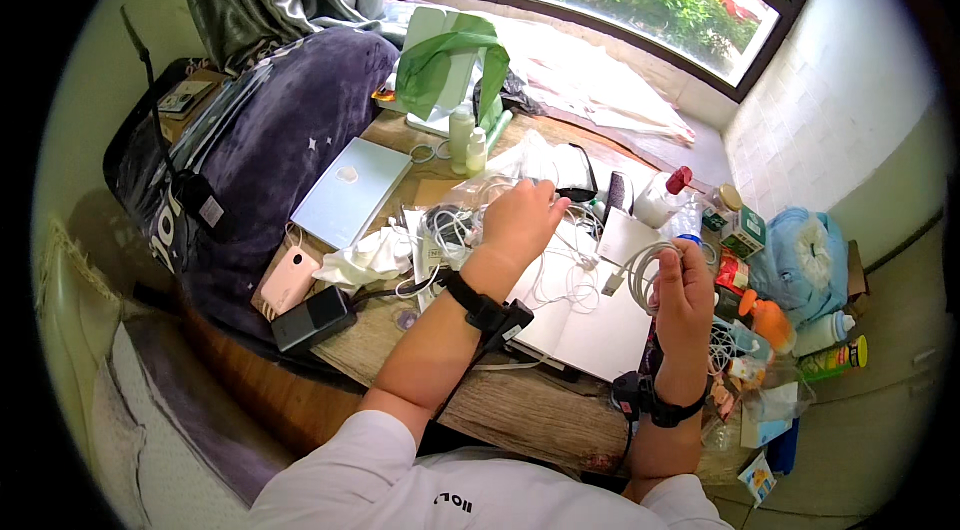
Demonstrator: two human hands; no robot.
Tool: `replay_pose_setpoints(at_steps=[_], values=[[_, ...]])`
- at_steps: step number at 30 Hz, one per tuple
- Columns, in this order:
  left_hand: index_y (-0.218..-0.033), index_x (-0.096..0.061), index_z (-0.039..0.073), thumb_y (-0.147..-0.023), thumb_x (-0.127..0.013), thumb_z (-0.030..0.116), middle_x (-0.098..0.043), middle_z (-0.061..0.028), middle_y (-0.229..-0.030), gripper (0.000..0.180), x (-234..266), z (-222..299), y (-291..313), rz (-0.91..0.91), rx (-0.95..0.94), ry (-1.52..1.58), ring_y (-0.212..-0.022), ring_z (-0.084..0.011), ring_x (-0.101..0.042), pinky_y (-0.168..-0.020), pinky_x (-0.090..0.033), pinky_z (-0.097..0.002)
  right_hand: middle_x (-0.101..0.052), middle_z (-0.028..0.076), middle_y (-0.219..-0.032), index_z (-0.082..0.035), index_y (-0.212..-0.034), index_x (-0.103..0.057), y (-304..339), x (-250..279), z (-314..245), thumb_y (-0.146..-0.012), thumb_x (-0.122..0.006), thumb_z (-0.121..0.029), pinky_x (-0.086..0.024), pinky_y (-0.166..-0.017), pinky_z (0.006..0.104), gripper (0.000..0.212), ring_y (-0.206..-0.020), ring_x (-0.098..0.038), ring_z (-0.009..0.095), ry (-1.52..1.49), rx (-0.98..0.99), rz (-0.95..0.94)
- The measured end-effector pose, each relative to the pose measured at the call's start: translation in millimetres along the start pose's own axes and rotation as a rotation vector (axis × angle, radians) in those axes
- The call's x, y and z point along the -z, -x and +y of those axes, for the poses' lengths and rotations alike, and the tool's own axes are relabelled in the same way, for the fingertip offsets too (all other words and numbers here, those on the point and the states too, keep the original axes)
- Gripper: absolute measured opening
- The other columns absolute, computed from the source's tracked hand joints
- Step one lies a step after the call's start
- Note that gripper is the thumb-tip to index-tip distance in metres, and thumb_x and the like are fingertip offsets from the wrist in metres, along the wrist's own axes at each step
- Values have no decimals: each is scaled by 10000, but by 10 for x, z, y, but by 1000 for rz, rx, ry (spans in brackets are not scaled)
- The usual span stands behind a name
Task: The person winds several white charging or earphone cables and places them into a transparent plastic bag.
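My right hand (684, 302) is closed around a coiled pale cable (640, 275), its loops hanging off the fingers above an open notebook (590, 335). A flat plug end of the cable points left, over the white page. My left hand (518, 222) reaches over a heap of tangled white cables (455, 227) and a clear plastic bag (480, 192). Its fingers curl downward and their tips are mostly hidden, so whatever they grip does not show. More thin white cable (572, 275) lies loose across the notebook between my hands. Both wrists wear black straps with small devices.
To the left are a light blue laptop (352, 192), a pink power bank (291, 278) and a black one (313, 318). Bottles (461, 140) and a green bag (450, 70) stand at the back. Bottles, packets and a blue bag (803, 265) crowd the right edge.
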State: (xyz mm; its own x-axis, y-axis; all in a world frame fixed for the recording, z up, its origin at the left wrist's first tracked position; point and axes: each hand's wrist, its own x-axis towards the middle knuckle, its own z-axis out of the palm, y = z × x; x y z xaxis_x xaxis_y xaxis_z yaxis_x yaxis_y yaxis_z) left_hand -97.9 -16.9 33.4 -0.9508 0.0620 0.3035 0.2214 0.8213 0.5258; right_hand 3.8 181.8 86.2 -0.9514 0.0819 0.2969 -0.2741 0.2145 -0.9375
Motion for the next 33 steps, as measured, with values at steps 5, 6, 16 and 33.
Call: replay_pose_setpoints(at_steps=[5, 6, 16, 33], values=[[-702, -592, 35, -912, -566, 358, -580, -136, -696, 386, 224, 242, 57, 123, -146, 180, -694, -336, -593, -609, -453, -446, -431, -54, -594, -40, -980, -538, -55, 64, 59, -999, -493, -339, -290, -422, 176, 303, -470, -373, 14, -64, 25, 3], [-676, -581, 30, -903, -584, 338, -563, -132, -667, 382, 313, 327, 101, 161, -195, 225, -656, -332, -573, -581, -434, -439, -431, -54, -594, -40, -980, -538, -66, 75, 66, -999, -493, -339, -290, -422, 176, 303, -470, -373, 14, -62, 25, 11], [-660, -551, 30, -793, -672, 184, -546, -130, -629, 237, 701, 696, 446, -40, -390, 339, -590, -309, -549, -549, -421, -394, -435, -27, -583, -59, -951, -490, -129, 54, 114, -1013, -450, -352, -292, -417, 194, 302, -479, -373, 33, -278, 72, 103], [-771, -618, 47, -779, -658, 116, -636, -127, -710, 81, 680, 897, 901, -406, -808, 117, -703, -313, -664, -581, -522, -404, -608, 32, -755, 16, -1082, -609, 15, -269, 356, -942, -599, -314, -452, -610, 257, 359, -696, -532, 88, 80, -138, -229]])
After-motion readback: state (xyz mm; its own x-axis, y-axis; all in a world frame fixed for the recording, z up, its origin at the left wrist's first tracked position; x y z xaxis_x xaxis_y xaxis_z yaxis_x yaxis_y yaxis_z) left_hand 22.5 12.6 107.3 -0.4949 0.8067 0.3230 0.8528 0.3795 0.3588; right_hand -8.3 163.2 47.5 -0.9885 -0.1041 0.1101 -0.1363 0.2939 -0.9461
